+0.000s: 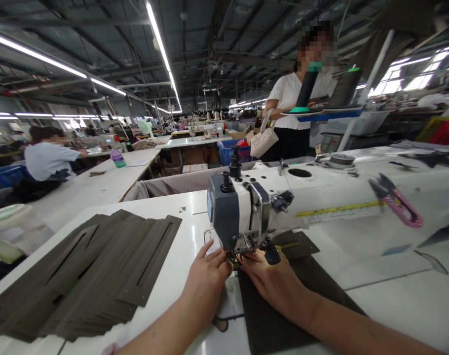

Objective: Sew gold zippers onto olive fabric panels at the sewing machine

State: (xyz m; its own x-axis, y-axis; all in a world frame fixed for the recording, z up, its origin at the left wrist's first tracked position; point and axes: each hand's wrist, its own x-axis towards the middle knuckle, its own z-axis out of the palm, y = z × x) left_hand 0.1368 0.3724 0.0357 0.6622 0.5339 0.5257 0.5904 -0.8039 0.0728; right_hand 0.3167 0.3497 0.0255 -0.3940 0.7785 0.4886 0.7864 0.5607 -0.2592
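A dark olive fabric panel (272,315) lies under the needle area of a white and grey sewing machine (228,212). My right hand (276,281) rests on this panel, fingers stretched out and lying flat towards the presser foot. Left of the needle is my left hand (205,276), one finger raised, the thumb and other fingertips drawn together by the foot. What those fingertips pinch, if anything, is hidden. Behind my right hand, a smaller dark piece with a yellowish strip (296,245) sticks out under the machine arm.
Many overlapping dark panels with slits (98,271) cover the table's left side. Pink-handled thread snips (398,202) sit on the machine arm, above a yellow measuring tape (339,207). Thread cones (306,91) stand behind. One person (287,108) stands beyond; another (50,155) sits left.
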